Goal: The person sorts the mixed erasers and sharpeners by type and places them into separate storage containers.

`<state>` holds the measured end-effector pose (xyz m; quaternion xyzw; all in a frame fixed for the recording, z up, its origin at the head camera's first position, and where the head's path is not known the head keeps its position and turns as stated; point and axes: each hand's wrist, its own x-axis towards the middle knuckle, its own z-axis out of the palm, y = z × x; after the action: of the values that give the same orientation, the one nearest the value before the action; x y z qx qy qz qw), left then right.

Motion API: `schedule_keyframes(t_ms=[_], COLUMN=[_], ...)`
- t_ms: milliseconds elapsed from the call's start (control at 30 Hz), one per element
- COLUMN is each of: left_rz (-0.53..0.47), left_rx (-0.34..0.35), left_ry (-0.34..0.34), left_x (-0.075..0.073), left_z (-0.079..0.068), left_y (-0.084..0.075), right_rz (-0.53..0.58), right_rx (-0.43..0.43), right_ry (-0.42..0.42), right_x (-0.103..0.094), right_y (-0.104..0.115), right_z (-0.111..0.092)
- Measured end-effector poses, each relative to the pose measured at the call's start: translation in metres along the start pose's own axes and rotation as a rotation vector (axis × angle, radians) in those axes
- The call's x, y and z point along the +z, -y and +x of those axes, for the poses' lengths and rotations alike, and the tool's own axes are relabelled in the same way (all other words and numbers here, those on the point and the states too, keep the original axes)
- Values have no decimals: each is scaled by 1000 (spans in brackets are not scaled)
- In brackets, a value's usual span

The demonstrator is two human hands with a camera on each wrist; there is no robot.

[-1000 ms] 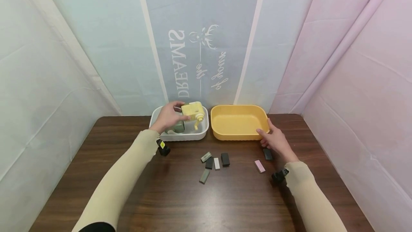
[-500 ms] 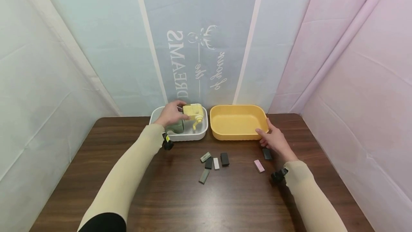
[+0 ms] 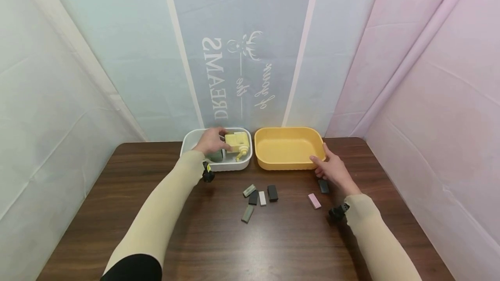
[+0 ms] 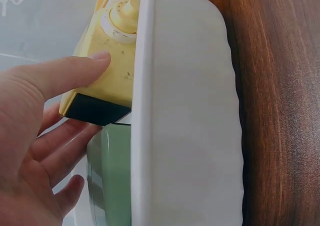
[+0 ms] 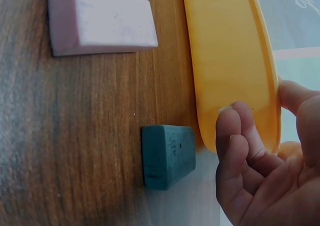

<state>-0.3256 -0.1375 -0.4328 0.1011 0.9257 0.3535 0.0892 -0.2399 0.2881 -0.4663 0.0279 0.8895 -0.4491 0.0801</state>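
My left hand [image 3: 212, 141] reaches over the white bin [image 3: 226, 167] and holds a yellow hand-crank pencil sharpener [image 3: 236, 140], its crank toward me. In the left wrist view the thumb presses the sharpener's knob side, and its dark base faces the palm. A green object [image 4: 117, 171] with a rounded edge sits in the same bin, partly hidden by the hand and the bin wall. On the right, my right hand [image 3: 333, 170] grips the front right corner of the yellow bin [image 3: 289, 147], thumb at the rim and fingers against the outer wall.
A dark green eraser [image 5: 167, 157] marked 4B lies just below the right hand, with a pink eraser [image 3: 314, 201] near it. Mid-table is a group of several small blocks, among them a white one [image 3: 262, 198] and a black one [image 3: 272, 193]. A printed curtain [image 3: 242, 12] hangs behind.
My left hand has moved slightly right and lowered the pencil sharpener into the white bin. The right hand keeps its place at the yellow bin.
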Motion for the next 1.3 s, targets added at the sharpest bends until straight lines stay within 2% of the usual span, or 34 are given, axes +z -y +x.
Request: schedule_keyframes(t_ms=[300, 600, 733, 967, 1300], left_rz=[25, -4, 2, -43, -107], left_rx=[1, 57, 50, 48, 124], left_ry=[24, 34, 37, 49, 10], left_x=[2, 7, 7, 0, -7], left_z=[5, 3, 4, 2, -8], left_y=[0, 17, 23, 20, 17], right_rz=[-9, -20, -19, -4, -26], right_rx=[10, 18, 20, 22, 27], right_ry=[-2, -6, -7, -5, -10], right_x=[0, 2, 2, 0, -1], right_y=[1, 1, 1, 0, -1], right_z=[0, 1, 1, 2, 3])
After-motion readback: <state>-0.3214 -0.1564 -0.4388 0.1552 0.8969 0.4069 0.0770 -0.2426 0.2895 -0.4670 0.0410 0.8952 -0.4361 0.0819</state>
